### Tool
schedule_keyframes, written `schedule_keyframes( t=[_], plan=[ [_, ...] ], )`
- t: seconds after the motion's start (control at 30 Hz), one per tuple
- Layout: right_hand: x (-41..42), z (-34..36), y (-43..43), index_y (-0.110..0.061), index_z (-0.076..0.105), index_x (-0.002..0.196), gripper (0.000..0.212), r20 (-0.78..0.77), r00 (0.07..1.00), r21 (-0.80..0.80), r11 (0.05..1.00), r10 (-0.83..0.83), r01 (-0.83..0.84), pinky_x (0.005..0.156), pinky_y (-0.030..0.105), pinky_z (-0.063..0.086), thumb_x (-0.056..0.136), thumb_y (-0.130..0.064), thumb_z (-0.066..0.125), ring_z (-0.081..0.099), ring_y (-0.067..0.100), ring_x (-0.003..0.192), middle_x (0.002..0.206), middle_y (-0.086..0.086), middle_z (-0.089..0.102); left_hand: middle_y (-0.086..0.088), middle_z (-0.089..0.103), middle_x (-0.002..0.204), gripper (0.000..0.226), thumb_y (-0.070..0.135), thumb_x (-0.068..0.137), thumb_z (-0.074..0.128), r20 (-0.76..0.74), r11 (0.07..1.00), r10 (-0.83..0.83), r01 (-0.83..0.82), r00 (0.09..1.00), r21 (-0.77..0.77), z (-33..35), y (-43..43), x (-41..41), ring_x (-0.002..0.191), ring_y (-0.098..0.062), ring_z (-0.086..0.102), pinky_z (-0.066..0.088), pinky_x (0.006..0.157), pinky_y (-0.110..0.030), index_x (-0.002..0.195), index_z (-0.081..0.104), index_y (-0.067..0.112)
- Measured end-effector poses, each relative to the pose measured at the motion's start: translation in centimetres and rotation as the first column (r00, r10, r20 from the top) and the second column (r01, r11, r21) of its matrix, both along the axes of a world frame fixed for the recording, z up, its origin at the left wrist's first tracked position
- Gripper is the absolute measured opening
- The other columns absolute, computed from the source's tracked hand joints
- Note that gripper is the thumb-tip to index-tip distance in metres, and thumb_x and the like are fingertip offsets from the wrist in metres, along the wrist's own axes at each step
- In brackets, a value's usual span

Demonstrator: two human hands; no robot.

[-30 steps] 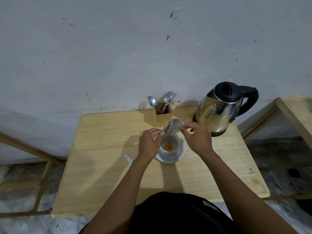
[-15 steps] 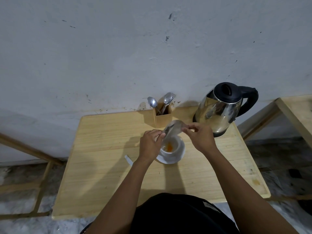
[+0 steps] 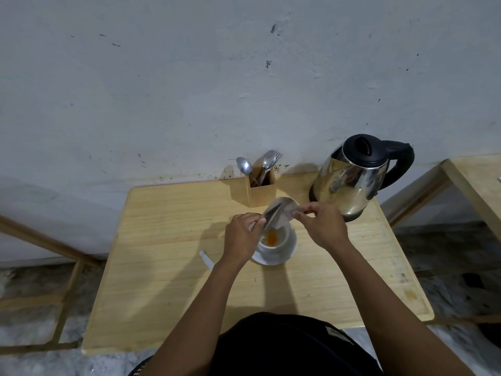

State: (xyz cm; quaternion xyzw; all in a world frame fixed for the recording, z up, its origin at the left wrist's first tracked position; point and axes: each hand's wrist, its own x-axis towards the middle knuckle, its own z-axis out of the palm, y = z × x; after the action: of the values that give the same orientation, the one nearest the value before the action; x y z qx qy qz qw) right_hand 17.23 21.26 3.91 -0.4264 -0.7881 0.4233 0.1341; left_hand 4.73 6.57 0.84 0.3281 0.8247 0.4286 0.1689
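Note:
A silvery sachet (image 3: pixel 279 215) is tilted over a white cup (image 3: pixel 273 244) that stands on a white saucer (image 3: pixel 287 255) on the wooden table (image 3: pixel 168 256). Orange powder lies in the bottom of the cup. My left hand (image 3: pixel 240 237) pinches the sachet's lower left end, just above the cup's rim. My right hand (image 3: pixel 324 225) pinches its upper right edge. The sachet's mouth points down into the cup.
A steel electric kettle (image 3: pixel 352 180) with black lid and handle stands at the back right. A wooden holder (image 3: pixel 261 191) with spoons and a fork stands behind the cup by the wall. A small white torn strip (image 3: pixel 206 259) lies left of the saucer. Another wooden table (image 3: pixel 479 183) is at far right.
Both hands keep hold of the sachet over the cup; it has shifted only slightly. Nothing else has moved.

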Motion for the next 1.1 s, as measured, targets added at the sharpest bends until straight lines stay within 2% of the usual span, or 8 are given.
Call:
schedule_keyframes(
  t=[0.23, 0.4, 0.57, 0.7, 0.83, 0.93, 1.03, 1.1],
  plan=[
    [0.4, -0.1, -1.1, -0.031, 0.071, 0.080, 0.005, -0.151, 0.987, -0.038, 0.998, 0.046, -0.052, 0.070, 0.030, 0.053, 0.082, -0.031, 0.076, 0.058, 0.003, 0.067, 0.082, -0.016, 0.070, 0.005, 0.061, 0.120, 0.042, 0.043, 0.094, 0.048, 0.342, 0.990, 0.119, -0.137, 0.932, 0.029, 0.5, -0.9, -0.9, 0.107, -0.010, 0.057, 0.042, 0.085, -0.021, 0.127, 0.056, 0.018],
    [0.0, -0.8, -3.7, -0.023, 0.071, 0.086, 0.009, -0.299, 0.936, 0.293, 0.951, 0.186, -0.096, 0.064, 0.016, 0.042, 0.083, -0.015, 0.074, 0.052, 0.002, 0.070, 0.084, -0.014, 0.064, -0.004, 0.064, 0.090, 0.063, 0.067, 0.088, 0.036, 0.565, 0.945, 0.308, -0.317, 0.765, -0.087, 1.9, -1.5, -1.5, 0.081, -0.018, 0.059, 0.050, 0.082, -0.040, 0.095, 0.062, 0.010],
    [-1.4, -2.1, -6.1, -0.013, 0.071, 0.083, 0.004, -0.246, 0.883, 0.586, 0.787, 0.400, -0.193, 0.062, 0.019, 0.046, 0.081, -0.013, 0.068, 0.060, 0.009, 0.082, 0.086, -0.002, 0.063, -0.013, 0.073, 0.100, 0.045, 0.044, 0.090, 0.057, 0.850, 0.970, 0.048, -0.227, 0.524, 0.086, 2.6, -3.4, -2.2, 0.090, -0.026, 0.068, 0.053, 0.089, -0.043, 0.111, 0.066, 0.004],
    [-1.9, -3.3, -6.5, -0.020, 0.070, 0.094, 0.010, -0.078, 0.880, 0.597, 0.729, 0.469, -0.335, 0.067, 0.008, 0.033, 0.084, -0.017, 0.069, 0.059, 0.009, 0.087, 0.095, -0.004, 0.062, -0.007, 0.074, 0.104, 0.024, 0.026, 0.090, 0.062, 0.797, 0.948, 0.118, -0.305, 0.592, 0.087, 1.5, -5.3, -3.0, 0.096, -0.021, 0.069, 0.056, 0.083, -0.037, 0.107, 0.069, 0.011],
    [-1.6, -4.4, -6.0, -0.027, 0.063, 0.113, 0.033, 0.104, 0.940, 0.435, 0.835, 0.324, -0.336, 0.072, 0.028, 0.046, 0.082, -0.036, 0.068, 0.057, 0.018, 0.096, 0.110, -0.002, 0.056, -0.004, 0.050, 0.061, 0.029, 0.028, 0.085, 0.064, 0.494, 0.925, 0.368, -0.364, 0.788, -0.108, -1.0, -6.7, -3.7, 0.057, -0.015, 0.050, 0.041, 0.056, -0.025, 0.064, 0.055, 0.010],
    [-1.3, -4.9, -5.2, -0.032, 0.051, 0.126, 0.053, 0.261, 0.949, 0.309, 0.916, 0.178, -0.257, 0.079, 0.033, 0.045, 0.079, -0.053, 0.064, 0.050, 0.021, 0.112, 0.125, 0.001, 0.051, -0.010, 0.039, 0.052, 0.038, 0.023, 0.088, 0.059, 0.332, 0.904, 0.422, -0.365, 0.844, -0.221, -3.8, -7.3, -3.8, 0.035, -0.020, 0.053, 0.034, 0.035, -0.020, 0.059, 0.039, 0.011],
    [-1.3, -5.8, -4.5, -0.033, 0.038, 0.138, 0.075, 0.287, 0.933, 0.103, 0.962, 0.216, -0.254, 0.085, 0.036, 0.046, 0.074, -0.067, 0.058, 0.042, 0.018, 0.124, 0.138, -0.002, 0.042, -0.009, 0.062, 0.075, 0.021, 0.030, 0.088, 0.056, 0.220, 0.865, 0.455, -0.369, 0.863, -0.341, -5.3, -7.6, -3.5, 0.062, -0.016, 0.067, 0.051, 0.050, -0.021, 0.091, 0.062, 0.009],
    [-1.3, -6.2, -4.2, -0.038, 0.033, 0.140, 0.080, 0.274, 0.929, 0.022, 0.964, 0.250, -0.266, 0.083, 0.036, 0.047, 0.070, -0.068, 0.058, 0.041, 0.014, 0.125, 0.139, -0.006, 0.039, -0.016, 0.060, 0.113, 0.051, 0.037, 0.085, 0.059, -0.063, 0.790, 0.424, -0.403, 0.904, -0.463, -6.4, -7.6, -2.9, 0.103, -0.033, 0.059, 0.053, 0.082, -0.038, 0.129, 0.050, 0.013]
  ],
)
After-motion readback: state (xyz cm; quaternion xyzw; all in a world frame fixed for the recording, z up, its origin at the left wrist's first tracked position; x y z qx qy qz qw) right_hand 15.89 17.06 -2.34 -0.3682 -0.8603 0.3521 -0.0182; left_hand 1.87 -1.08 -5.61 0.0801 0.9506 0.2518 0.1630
